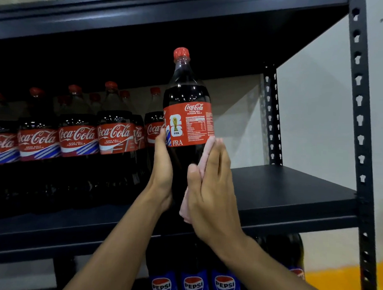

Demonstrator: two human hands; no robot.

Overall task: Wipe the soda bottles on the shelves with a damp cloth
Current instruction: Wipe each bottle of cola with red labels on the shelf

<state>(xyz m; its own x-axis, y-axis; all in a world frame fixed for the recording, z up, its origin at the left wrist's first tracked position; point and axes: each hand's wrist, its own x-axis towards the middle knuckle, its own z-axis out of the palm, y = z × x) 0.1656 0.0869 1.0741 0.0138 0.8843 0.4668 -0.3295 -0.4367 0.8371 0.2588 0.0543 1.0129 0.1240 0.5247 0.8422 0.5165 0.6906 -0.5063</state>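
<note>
A large Coca-Cola bottle (187, 114) with a red cap and red label is held up in front of the middle shelf (289, 193). My left hand (162, 165) holds its left side, just below the label. My right hand (213, 185) presses a pale pink cloth (208, 150) flat against the bottle's right side, fingers straight. The cloth shows along the fingers and below the palm. Several more Coca-Cola bottles (76, 139) stand in rows on the same shelf to the left.
The dark metal rack has a shelf above (147, 22) and an upright post (360, 130) on the right. Pepsi bottles (193, 285) stand on the shelf below. A pale wall lies behind, with an orange band (334, 280) low on the right.
</note>
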